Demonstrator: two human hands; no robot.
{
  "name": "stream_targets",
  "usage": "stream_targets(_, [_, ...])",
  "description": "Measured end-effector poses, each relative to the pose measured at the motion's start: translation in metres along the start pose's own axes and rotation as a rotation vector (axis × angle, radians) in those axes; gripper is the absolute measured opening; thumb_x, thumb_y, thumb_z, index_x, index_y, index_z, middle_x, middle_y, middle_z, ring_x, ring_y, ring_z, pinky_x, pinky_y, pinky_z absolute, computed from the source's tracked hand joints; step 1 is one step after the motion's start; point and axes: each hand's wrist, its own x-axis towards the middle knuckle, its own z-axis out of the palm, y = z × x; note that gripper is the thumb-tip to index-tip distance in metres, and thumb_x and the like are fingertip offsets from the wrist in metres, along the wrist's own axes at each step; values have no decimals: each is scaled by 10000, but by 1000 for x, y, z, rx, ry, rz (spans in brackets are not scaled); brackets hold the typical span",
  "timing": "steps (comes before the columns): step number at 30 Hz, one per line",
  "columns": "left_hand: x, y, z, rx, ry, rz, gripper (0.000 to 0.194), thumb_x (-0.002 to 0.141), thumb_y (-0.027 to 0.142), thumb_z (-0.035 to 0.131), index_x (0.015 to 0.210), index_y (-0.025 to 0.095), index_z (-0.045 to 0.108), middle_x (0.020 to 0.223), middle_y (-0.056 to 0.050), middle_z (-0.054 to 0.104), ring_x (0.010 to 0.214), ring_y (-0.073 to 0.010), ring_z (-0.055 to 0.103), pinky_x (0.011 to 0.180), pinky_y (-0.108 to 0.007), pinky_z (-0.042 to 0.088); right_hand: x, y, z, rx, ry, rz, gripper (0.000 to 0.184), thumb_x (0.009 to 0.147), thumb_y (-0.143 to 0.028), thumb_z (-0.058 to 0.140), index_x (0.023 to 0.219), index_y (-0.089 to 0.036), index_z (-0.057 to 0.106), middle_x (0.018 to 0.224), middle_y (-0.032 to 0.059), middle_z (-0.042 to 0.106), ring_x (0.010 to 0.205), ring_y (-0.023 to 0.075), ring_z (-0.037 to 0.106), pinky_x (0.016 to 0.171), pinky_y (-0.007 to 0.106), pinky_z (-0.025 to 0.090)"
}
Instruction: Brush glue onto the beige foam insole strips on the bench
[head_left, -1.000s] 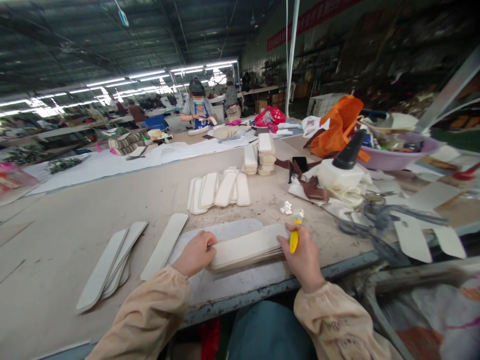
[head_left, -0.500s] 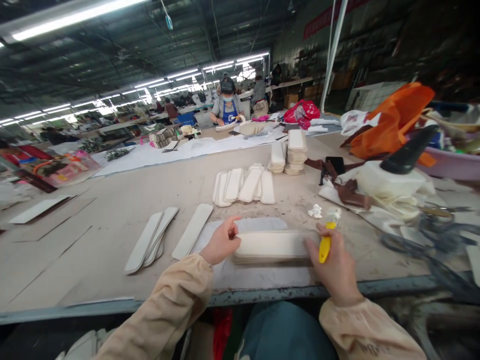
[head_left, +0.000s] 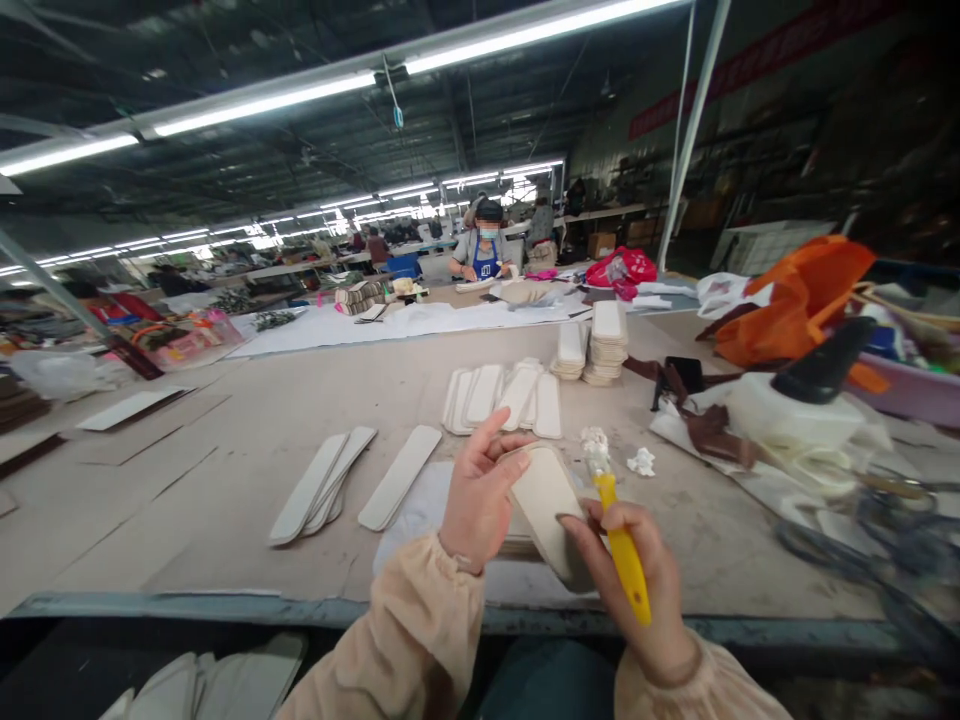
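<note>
In front of me a cream rounded strip (head_left: 551, 505) is held up at a slant. The fingers of my left hand (head_left: 480, 490) grip its upper left end. My right hand (head_left: 641, 575) is closed around a yellow-handled brush (head_left: 626, 560), its bristles caked in white paste and pointing away from me. The thumb of that hand also presses the lower right edge of the strip. Under the strip, part of a stack of similar strips (head_left: 517, 546) shows on a pale sheet (head_left: 412, 525); the hands hide most of it.
Left of my hands lie a single strip (head_left: 400, 478) and a few overlapping strips (head_left: 319, 490). Farther back are a fanned row (head_left: 487, 395) and two piles (head_left: 606, 345). A white lump (head_left: 641, 461), a white jug (head_left: 795, 410) and scissors (head_left: 892, 485) lie right. A co-worker (head_left: 484, 250) sits opposite.
Both hands were at the ends of a level stack of strips; now they hold one strip tilted above it. The brush has swung more upright. My view has shifted slightly.
</note>
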Motion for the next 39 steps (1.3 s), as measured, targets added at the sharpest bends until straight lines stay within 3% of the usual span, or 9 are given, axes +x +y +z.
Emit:
stream_targets(4, [-16,-24,11,-74,71,-97,426,643,336,810,1006,158,676,872,-64,716,805,-198,662,745,-308,499,0,-3,-3,66,11,136,341,758,-398,733,871,-232,457,886,42,686,734,183,680,647,286,550])
stream_targets(8, [-23,-32,16,-84,134,-87,374,649,394,806,896,137,694,816,-84,727,765,-216,676,718,-319,510,-3,0,-3,163,9,215,358,743,-420,735,889,-233,466,895,39,683,732,182,662,649,292,537])
stream_targets(17, [-19,-26,16,-82,103,-114,375,642,400,807,886,136,701,809,-84,737,780,-230,689,703,-315,520,-4,-1,-2,204,11,251,384,721,-448,744,874,-236,462,838,18,665,669,165,636,583,271,505])
stream_targets(28, [-18,-28,16,-167,94,-174,435,604,383,835,916,123,680,861,-104,742,865,-272,700,799,-365,521,1,-2,-5,238,-12,282,387,712,-430,754,861,-236,454,791,2,655,624,148,606,568,256,494])
stream_targets(34, [0,-11,-2,-219,168,-126,310,694,277,788,924,104,675,867,-104,744,940,-262,689,868,-353,530,0,3,-19,384,-231,293,393,737,-338,750,942,-251,426,970,38,679,788,176,645,703,284,517])
stream_targets(39, [20,12,-30,-282,393,-105,156,865,167,594,985,101,669,880,-98,743,911,-208,698,866,-312,549,-2,7,-21,376,-300,321,427,719,-324,770,955,-253,421,931,1,640,690,131,591,623,243,487])
